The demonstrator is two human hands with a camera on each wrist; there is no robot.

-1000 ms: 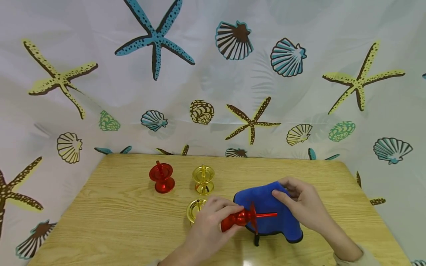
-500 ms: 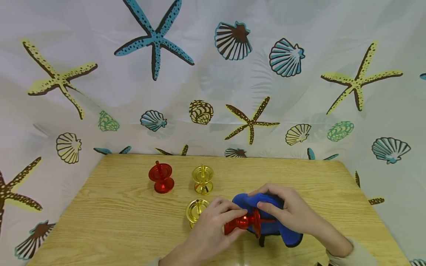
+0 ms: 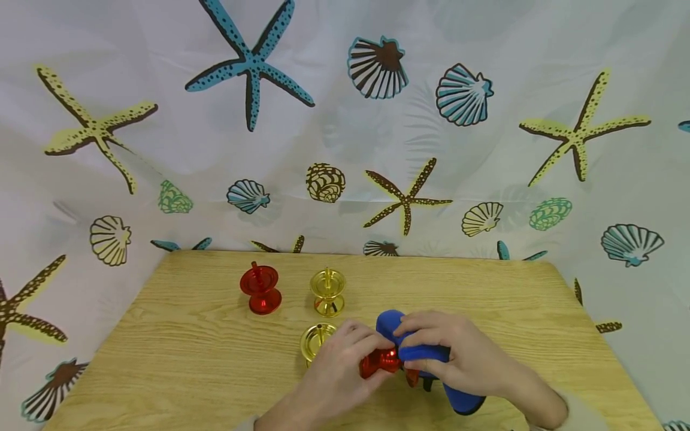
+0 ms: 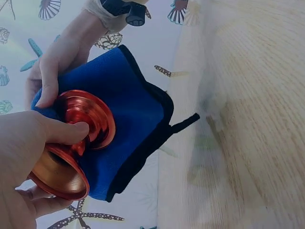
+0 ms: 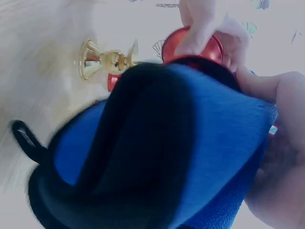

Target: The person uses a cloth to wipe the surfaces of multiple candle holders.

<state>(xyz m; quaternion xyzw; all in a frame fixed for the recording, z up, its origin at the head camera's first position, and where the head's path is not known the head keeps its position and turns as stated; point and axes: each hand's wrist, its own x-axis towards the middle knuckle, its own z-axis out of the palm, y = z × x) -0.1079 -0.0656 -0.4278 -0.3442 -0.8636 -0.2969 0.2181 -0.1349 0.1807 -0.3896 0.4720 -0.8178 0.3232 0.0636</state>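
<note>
A red metal candle holder (image 3: 387, 360) lies tipped on its side in my left hand (image 3: 339, 366), whose thumb and fingers grip it by the waist and base. Its open hollow base (image 4: 62, 176) faces the left wrist camera. Bent over the dish end is a blue cloth (image 3: 465, 400) with black edging and a small black loop (image 4: 185, 123). My right hand (image 3: 458, 354) pinches that cloth around the dish and spike. In the head view the cloth and fingers hide the spike and much of the dish.
Behind my left hand stands a gold candle holder (image 3: 311, 345), partly covered by it. Farther back are an upright gold candle holder (image 3: 327, 286) and an upright red one (image 3: 261, 288). All are on the wooden table (image 3: 188, 347), with a sea-patterned curtain (image 3: 345, 131) behind.
My right hand has moved left and brought the cloth over the red candle holder's spike and dish, folding it around them. The left hand keeps its grip almost in place.
</note>
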